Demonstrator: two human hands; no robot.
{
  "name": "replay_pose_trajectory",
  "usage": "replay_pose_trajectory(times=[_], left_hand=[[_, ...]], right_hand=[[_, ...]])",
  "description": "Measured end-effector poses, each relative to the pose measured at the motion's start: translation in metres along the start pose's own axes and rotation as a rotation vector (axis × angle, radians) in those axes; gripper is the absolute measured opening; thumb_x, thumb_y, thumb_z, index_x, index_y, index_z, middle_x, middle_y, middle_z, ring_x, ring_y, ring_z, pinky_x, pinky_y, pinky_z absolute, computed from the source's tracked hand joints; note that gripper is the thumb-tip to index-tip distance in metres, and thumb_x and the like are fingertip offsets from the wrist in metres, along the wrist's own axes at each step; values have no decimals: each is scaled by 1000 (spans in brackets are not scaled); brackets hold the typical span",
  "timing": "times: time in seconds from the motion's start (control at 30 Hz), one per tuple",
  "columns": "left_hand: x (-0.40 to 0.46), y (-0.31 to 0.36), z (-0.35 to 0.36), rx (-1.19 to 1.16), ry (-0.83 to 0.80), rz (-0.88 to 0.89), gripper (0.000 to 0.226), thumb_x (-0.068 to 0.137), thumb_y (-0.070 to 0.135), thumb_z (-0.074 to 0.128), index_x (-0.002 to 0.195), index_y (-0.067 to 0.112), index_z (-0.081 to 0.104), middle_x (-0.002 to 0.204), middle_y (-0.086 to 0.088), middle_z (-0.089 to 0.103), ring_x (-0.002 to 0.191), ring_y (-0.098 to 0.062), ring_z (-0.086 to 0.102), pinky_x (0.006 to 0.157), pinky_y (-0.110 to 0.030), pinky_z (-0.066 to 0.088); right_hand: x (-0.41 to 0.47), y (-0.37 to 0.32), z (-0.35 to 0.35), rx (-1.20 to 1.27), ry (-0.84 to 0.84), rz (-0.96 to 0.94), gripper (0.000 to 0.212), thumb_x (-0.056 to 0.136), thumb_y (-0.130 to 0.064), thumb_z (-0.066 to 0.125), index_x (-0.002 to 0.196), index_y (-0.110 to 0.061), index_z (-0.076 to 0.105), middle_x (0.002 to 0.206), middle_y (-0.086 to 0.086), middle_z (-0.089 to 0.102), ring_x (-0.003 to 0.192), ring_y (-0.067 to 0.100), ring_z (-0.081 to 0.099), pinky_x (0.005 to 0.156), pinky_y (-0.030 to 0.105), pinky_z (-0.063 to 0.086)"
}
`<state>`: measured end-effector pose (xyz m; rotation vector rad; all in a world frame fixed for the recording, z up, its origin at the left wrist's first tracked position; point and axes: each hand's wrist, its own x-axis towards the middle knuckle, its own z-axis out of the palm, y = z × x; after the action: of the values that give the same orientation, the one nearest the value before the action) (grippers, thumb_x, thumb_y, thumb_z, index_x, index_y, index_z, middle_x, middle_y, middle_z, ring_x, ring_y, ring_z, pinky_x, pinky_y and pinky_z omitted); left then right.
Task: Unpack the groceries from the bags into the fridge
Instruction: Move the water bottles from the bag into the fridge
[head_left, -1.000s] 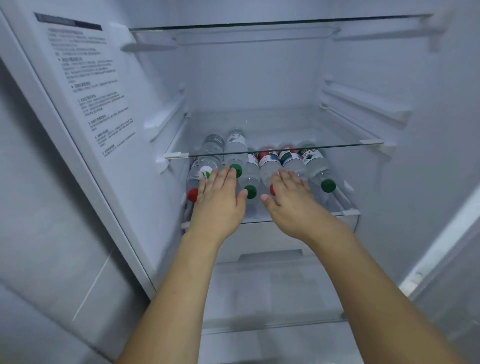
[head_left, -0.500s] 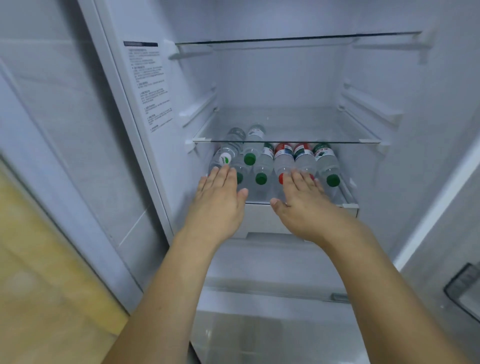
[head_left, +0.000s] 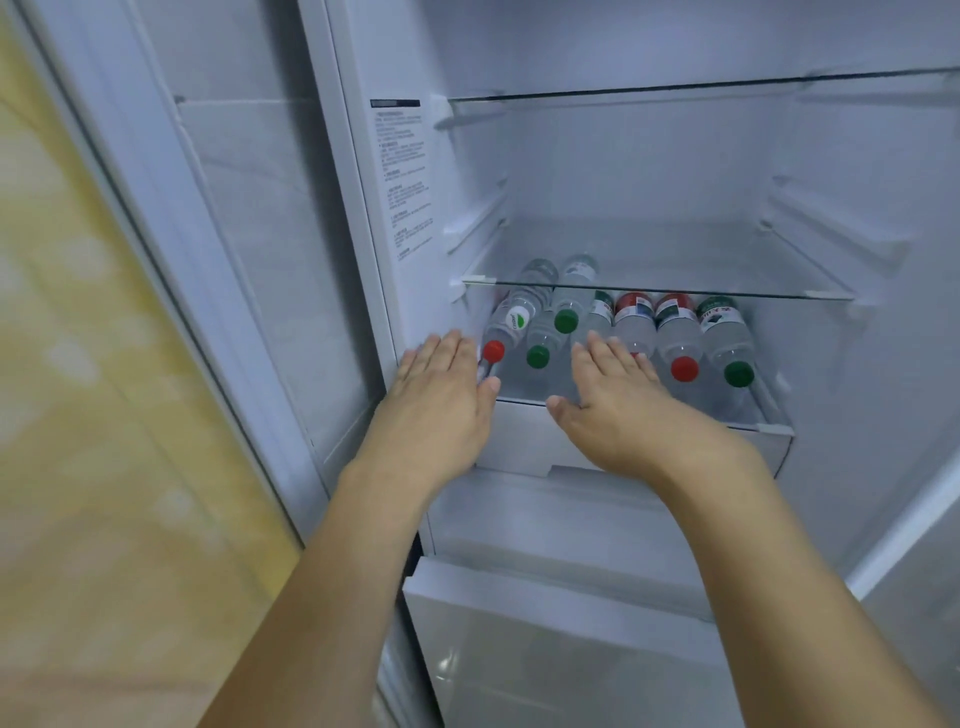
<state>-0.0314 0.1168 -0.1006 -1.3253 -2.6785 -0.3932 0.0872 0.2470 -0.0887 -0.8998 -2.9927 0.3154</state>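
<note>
the left hand (head_left: 441, 395) hangs flat and wide, fingers straight and together, holding nothing, in front of the left end of the drawer (head_left: 524, 436) just beside the fridge's (head_left: 597, 171) left inner wall. its fingertips sit near the red cap of the leftmost bottle, though whether they touch it i cannot tell. the right hand (head_left: 618, 405) is also flat and wide, empty, over the drawer's front rim near the middle, its fingertips reaching above the bottles (head_left: 634, 327) there.

the bottles lie straight ahead of both hands, on their sides, long axes running front to back with caps toward the person. left to right the visible caps read red, green, a green one stacked higher, then a gap hidden by the right hand, red, green. two more clear bottles lie on top at the left, seen partly through the glass shelf (head_left: 654, 291) above the drawer. the left hand is nearer the stacked pile; the right hand is nearer the single row.

the glass shelf holds nothing, and so does the upper shelf (head_left: 675, 88). no bags are in view, so more groceries would probably have to be fetched from out of frame.
</note>
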Motion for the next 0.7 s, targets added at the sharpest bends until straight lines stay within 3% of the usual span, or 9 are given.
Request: replay_pose_trajectory(times=[0.7], left_hand=[[-127,-23,-34,-49,60,-421,58,106,37,25,156,11,11,165,-4,5,151,-18,-2,122,-33,-1]], right_hand=[[-32,-65,20,-42,-111,-368,66,104,-36,27,155,-10,-6,162,7,-16,149,22,-16,119,37,-9]])
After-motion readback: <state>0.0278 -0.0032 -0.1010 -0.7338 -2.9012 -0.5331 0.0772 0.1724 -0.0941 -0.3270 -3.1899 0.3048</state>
